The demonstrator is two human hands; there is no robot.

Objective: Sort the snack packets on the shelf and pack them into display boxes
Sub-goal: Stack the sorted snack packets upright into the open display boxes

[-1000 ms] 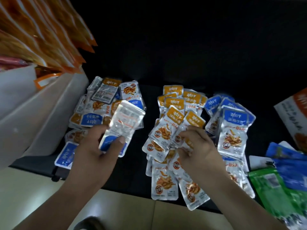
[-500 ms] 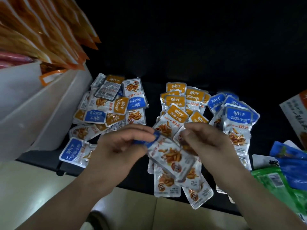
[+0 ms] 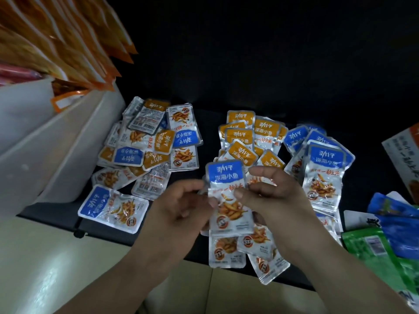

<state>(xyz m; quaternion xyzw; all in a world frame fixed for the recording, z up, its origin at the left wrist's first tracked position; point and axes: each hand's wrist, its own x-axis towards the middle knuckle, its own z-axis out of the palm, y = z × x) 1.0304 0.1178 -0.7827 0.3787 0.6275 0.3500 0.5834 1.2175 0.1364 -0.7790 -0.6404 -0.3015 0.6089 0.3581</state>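
Here, centre frame: left hand (image 3: 181, 211) and right hand (image 3: 272, 196) both pinch blue-topped packet (image 3: 226, 193) upright above orange-topped pile (image 3: 244, 141); mixed pile (image 3: 147, 150) at left.

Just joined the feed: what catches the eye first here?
A blue-topped packet stands upright at centre, pinched between the left hand and right hand. Behind it on the dark shelf lie an orange-topped pile in the middle, a blue-topped pile to its right, and a mixed heap at left beside the white box.
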